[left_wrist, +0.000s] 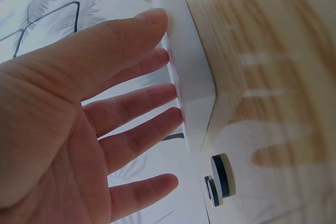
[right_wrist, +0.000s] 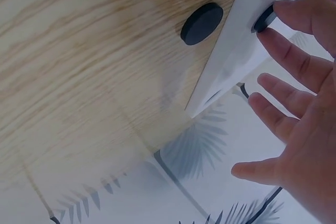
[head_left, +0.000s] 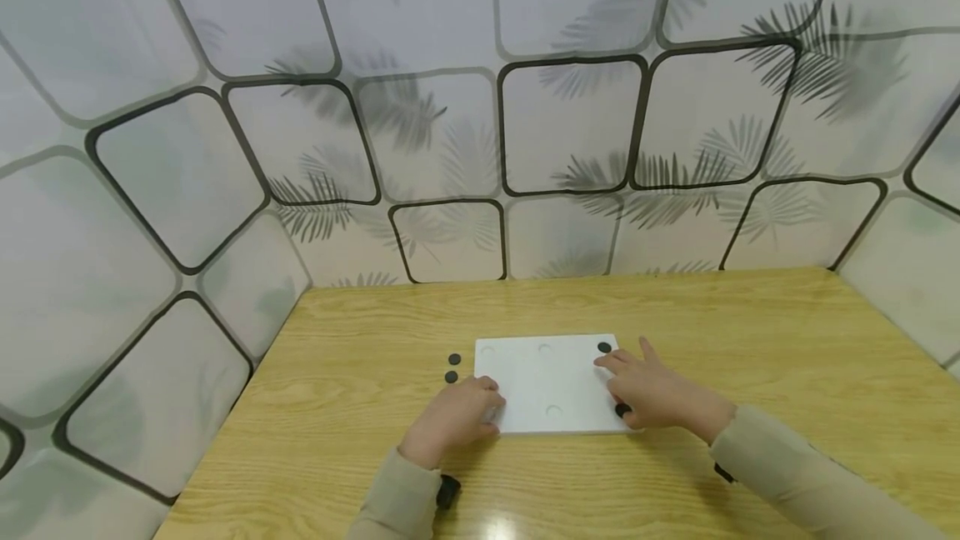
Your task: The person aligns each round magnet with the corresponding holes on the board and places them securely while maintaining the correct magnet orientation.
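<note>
White board (head_left: pixel 525 390) lies flat on the table (head_left: pixel 337 398). At its four o'clock corner the right hand (head_left: pixel 654 394) pinches a black disc (right_wrist: pixel 264 19) between thumb and forefinger; full seating cannot be confirmed. A second disc (head_left: pixel 604 347) sits at two o'clock. The left hand (head_left: pixel 457 413), fingers extended, touches the board's eight o'clock corner. Step judged in hand: setting discs into hollows. Next move calls for releasing this one, then collecting the loose disc (right_wrist: pixel 202 23) off three o'clock; two more discs (head_left: pixel 454 359) lie off nine to ten o'clock.
</note>
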Motion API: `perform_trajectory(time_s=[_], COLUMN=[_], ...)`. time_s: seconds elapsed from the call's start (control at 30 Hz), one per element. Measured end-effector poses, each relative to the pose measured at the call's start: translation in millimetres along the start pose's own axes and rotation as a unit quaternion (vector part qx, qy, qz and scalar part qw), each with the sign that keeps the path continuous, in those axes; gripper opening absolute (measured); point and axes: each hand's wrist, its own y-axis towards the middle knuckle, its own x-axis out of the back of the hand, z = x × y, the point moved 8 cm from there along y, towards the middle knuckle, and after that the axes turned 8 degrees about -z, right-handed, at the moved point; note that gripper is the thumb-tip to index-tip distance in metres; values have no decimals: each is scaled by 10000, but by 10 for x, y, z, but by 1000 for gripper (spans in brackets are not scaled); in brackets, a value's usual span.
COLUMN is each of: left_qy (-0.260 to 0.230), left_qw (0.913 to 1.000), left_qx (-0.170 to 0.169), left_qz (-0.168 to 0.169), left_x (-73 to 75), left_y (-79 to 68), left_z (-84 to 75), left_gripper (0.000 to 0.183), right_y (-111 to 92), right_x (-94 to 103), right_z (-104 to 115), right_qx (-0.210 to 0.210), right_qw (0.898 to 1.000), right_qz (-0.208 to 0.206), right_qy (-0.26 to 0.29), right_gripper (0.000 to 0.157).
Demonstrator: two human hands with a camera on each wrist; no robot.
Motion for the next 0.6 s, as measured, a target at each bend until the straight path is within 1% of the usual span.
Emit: perform_trajectory(time_s=[0.43,0.6], left_qy=[-41,-1], left_qw=[10000,10000], left_qx=[-20,-32], left_qz=[-4,-1], left_x=[3,-4], left_y=[-1,3], left_z=[-2,-2], left_gripper=[29,30], right_y=[16,21], right_x=[-17,-3], right_z=[-1,6], right_qx=[-89,-69], right_qw=[9997,9997], right_qz=[223,218], right_qy=[-67,-121], right_gripper=[28,28])
